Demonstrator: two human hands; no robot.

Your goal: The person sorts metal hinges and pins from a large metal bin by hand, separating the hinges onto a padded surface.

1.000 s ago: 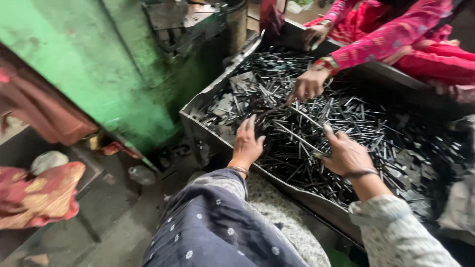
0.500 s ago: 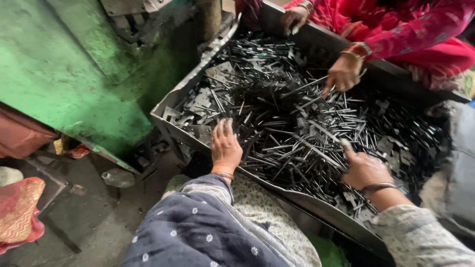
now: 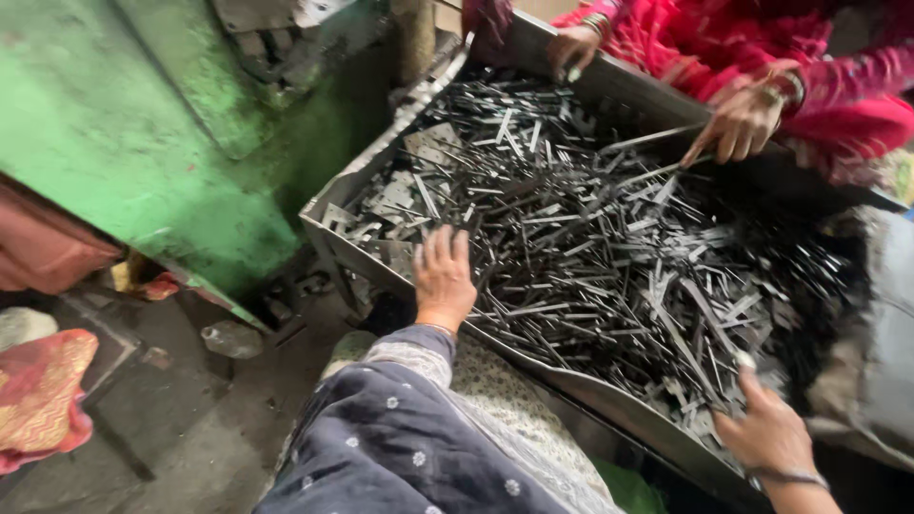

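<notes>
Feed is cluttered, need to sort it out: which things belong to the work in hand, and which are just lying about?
In hand:
- left hand, flat on the metal strips
- right hand, in the strips at the near rim
- metal tray holding the pile
- co-worker's hand, lifting one long strip

Lying about:
- green machine
- red cloth on the floor
- pale lump on the floor

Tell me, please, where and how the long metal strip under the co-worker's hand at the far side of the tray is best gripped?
Probably at its raised end by the far wall, where the co-worker's hand rests. The long metal strip lies atop the pile in the tray, its far end free, so pinch its thin edges from above.
</notes>
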